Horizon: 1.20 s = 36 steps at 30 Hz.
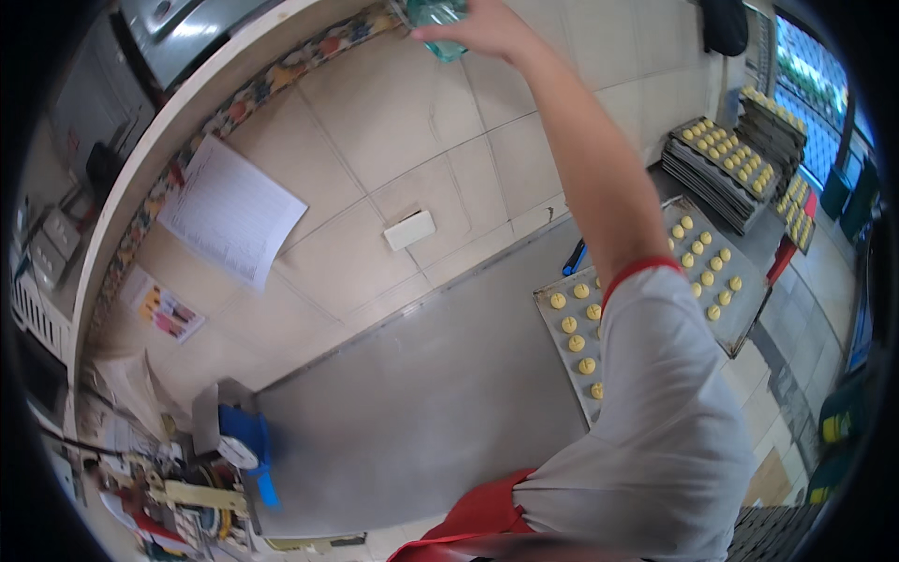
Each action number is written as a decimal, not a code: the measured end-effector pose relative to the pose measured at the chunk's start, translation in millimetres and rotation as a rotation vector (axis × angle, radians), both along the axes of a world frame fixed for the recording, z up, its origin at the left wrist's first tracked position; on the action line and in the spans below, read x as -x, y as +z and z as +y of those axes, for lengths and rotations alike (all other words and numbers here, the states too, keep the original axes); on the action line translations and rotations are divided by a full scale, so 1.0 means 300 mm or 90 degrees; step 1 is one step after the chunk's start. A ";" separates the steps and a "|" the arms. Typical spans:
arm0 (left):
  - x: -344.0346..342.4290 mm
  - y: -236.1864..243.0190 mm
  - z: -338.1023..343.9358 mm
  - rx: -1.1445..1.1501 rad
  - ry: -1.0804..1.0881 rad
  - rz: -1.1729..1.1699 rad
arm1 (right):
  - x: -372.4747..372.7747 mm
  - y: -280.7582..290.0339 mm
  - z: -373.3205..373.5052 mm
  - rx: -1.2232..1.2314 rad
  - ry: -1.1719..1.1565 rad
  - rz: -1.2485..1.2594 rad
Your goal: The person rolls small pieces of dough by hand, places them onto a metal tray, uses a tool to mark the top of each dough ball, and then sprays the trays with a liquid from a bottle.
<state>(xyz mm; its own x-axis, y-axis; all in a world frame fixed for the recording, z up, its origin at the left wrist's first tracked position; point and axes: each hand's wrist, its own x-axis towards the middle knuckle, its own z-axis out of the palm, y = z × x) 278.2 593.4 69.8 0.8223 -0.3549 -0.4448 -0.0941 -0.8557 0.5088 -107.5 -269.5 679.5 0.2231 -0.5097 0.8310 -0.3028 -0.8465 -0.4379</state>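
White short sleeve [670,403] with red trim at cuff; forearm bare; red apron [478,520] at waist.

Grey steel worktable [421,412] with cookie tray [552,309], blue scale [245,440].

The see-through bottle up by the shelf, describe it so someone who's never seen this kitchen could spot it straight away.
Start at the tiled wall behind the steel counter and follow the raised right arm to its top. There the right hand grips the bottle, just under the patterned edge of the shelf. It is the only clear, greenish thing there; the paper sheet and white box on the wall are flat and opaque.
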 end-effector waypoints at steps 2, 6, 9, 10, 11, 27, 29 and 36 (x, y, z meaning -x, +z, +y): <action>-0.031 0.026 0.129 0.009 -0.004 -0.037 | -0.073 -0.315 0.134 0.039 0.045 -0.186; 0.104 -0.131 0.233 -0.030 -0.062 -0.202 | -0.296 -1.222 0.641 -0.164 0.083 -0.031; 0.208 -0.171 0.162 -0.031 -0.106 -0.015 | -0.323 -1.872 1.111 -0.247 0.042 0.590; 0.241 -0.160 0.187 -0.043 -0.089 0.053 | -0.332 -1.970 1.232 -0.210 0.025 0.723; 0.307 -0.174 0.225 -0.061 -0.041 0.102 | -0.322 -2.031 1.303 -0.177 0.025 0.809; 0.571 -0.821 1.378 -0.066 0.538 0.370 | -0.956 -2.186 1.902 -0.101 -0.061 0.847; 0.456 -0.804 1.521 -0.028 0.471 0.343 | -1.114 -2.160 2.126 -0.157 -0.058 0.871; -0.564 -0.503 2.006 0.281 0.586 0.119 | -1.726 -2.185 2.773 0.052 0.514 0.623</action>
<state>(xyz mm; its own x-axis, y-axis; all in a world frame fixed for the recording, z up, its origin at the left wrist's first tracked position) 447.5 1195.2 -81.1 0.7889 0.2127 -0.5765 0.6144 -0.2910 0.7334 410.4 562.3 23.9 0.9806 0.1026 0.1670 0.1444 -0.9542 -0.2620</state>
